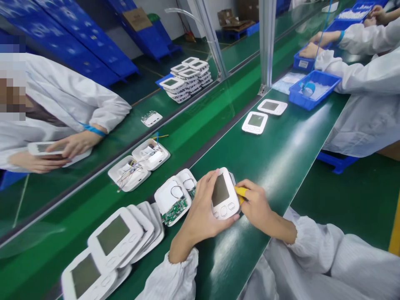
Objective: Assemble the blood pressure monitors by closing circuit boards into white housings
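My left hand (pixel 203 208) is closed round a white monitor unit (pixel 223 196) with a grey screen and several buttons, held tilted above the green bench. My right hand (pixel 258 206) is at the unit's right edge, fingers wrapped round a yellow-handled tool (pixel 241 191). Two yellow parts show between the fingers; the tool's working end is hidden behind the unit. Just left of my left hand lie open housings with green circuit boards (pixel 175 210). Nearer to me, overlapping rows of screened units (pixel 114 233) rest on the bench.
Two more units (pixel 255 122) lie farther up the bench, before a blue bin (pixel 312 89). On the green belt (pixel 187 137) sit opened housings (pixel 151 154) with wires. A metal post (pixel 266 46) rises beyond. Co-workers sit across and at upper right; stacked units (pixel 187 77) stand opposite.
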The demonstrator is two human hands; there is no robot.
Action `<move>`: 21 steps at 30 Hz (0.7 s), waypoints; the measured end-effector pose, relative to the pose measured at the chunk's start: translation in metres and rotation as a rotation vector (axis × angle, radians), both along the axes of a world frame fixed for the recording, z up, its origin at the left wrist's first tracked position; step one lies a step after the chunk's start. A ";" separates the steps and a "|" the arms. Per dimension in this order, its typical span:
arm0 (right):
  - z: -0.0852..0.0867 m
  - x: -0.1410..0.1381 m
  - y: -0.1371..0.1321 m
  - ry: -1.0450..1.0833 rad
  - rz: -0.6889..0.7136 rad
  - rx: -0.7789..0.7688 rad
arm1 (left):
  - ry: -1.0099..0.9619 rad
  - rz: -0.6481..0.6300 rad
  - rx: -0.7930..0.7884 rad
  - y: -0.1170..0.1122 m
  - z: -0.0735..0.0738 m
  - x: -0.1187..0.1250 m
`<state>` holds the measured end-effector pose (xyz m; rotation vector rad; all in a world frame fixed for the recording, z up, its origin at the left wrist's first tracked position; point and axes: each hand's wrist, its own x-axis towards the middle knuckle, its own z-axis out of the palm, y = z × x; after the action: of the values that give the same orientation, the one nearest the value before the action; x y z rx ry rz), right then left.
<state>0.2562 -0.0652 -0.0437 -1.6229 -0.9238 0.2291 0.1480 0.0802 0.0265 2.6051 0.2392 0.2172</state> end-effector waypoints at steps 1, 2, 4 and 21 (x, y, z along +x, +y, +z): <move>-0.001 -0.002 0.002 -0.037 0.012 -0.022 | -0.011 -0.004 0.000 0.001 -0.001 0.000; -0.001 -0.003 0.003 -0.073 0.023 -0.046 | -0.022 -0.013 0.001 0.002 -0.002 -0.001; 0.001 -0.005 0.003 -0.141 0.045 -0.093 | -0.042 -0.030 0.005 0.004 -0.003 -0.001; 0.025 -0.063 -0.036 -0.446 0.302 -0.551 | -0.031 -0.080 0.220 0.004 -0.012 0.006</move>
<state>0.1928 -0.1016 -0.0185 -2.0801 -1.5519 0.3605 0.1541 0.0837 0.0148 2.8194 0.1042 0.2688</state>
